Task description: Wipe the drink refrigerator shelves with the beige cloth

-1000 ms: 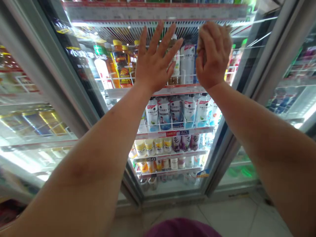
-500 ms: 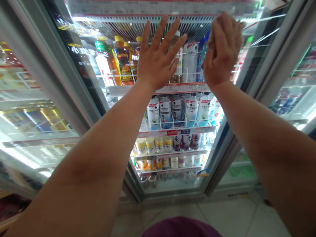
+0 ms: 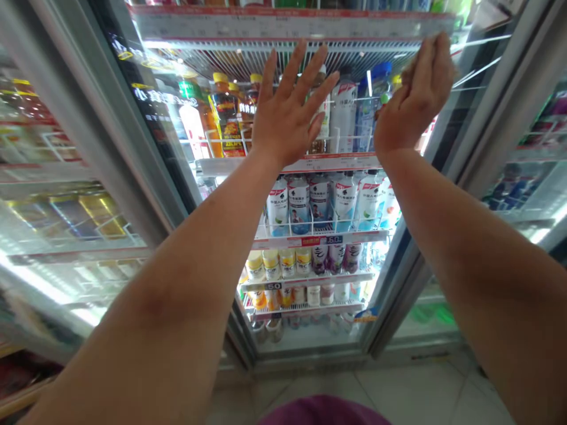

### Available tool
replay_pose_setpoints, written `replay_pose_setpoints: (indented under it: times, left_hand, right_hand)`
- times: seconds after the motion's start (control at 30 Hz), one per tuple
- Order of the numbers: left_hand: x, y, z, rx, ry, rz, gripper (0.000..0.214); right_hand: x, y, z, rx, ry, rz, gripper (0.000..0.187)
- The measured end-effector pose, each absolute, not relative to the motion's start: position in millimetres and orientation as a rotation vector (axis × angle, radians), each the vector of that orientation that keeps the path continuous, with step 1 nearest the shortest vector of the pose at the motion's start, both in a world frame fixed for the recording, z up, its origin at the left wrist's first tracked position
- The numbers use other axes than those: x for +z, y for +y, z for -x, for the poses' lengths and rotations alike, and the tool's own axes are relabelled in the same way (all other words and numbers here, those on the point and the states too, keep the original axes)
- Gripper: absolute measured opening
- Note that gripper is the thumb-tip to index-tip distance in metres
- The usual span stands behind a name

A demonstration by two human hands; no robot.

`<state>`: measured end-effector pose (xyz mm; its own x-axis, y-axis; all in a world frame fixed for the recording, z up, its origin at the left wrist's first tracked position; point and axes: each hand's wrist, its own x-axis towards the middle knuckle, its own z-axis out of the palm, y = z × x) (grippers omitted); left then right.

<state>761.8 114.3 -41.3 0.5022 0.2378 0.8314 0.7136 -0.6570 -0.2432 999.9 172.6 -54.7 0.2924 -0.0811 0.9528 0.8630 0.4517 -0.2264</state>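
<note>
Head camera: one glass door (image 3: 319, 356), standing squarely before us, the thing being worked at. Latest change recorded: the right hand (image 3: 414, 97) had shifted over the preceding second toward the door's right edge, its wrist tipping outward, and had uncovered one blue cap (image 3: 381, 69) behind the door's upper right. We judged that this carried the work to that upper right part, while the left hand (image 3: 286, 115) kept its place against the door's upper middle.

Hands, two. Left: flat, fingers fanned, grasping nothing, seemingly laid on the glass. Right: fingers folded together; its far side was hidden from us and the edges were blurred, so we could not tell whether it gripped anything or simply pressed with bare fingers.

Stock, all behind the door, counted as far as we could see. Upper part, left of the left hand: three yellow-capped bottles (image 3: 228, 127). Door's middle, on a wire-fronted shelf: white-labelled bottles (image 3: 299, 203), six in the front row, the last one partly covered by the right forearm. Lower down the door: four yellow-labelled bottles (image 3: 287, 262), with three purple bottles (image 3: 336, 258) beside them to the right. Dark price tags (image 3: 273, 286) behind the door: two.
</note>
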Motion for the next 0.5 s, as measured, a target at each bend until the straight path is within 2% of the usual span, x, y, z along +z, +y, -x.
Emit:
replay_pose_setpoints:
  times: [0.1, 0.3, 0.5]
  left_hand:
    - [-41.5, 114.4, -761.1, -1.057, -0.793, 2.162, 0.065]
    - [-39.6, 115.8, -763.7, -1.052, -0.804, 2.122, 0.057]
    - [-64.1, 108.4, -742.8, -0.937, -0.909, 2.135, 0.063]
  right_hand:
    - [-57.6, 165.7, -998.5, -0.760, -1.149, 0.897, 0.057]
    - [-68.2, 144.3, -990.0, -0.882, -1.792, 0.622, 0.051]
    - [-64.8, 167.2, -991.9, -0.649, -1.690, 0.434, 0.046]
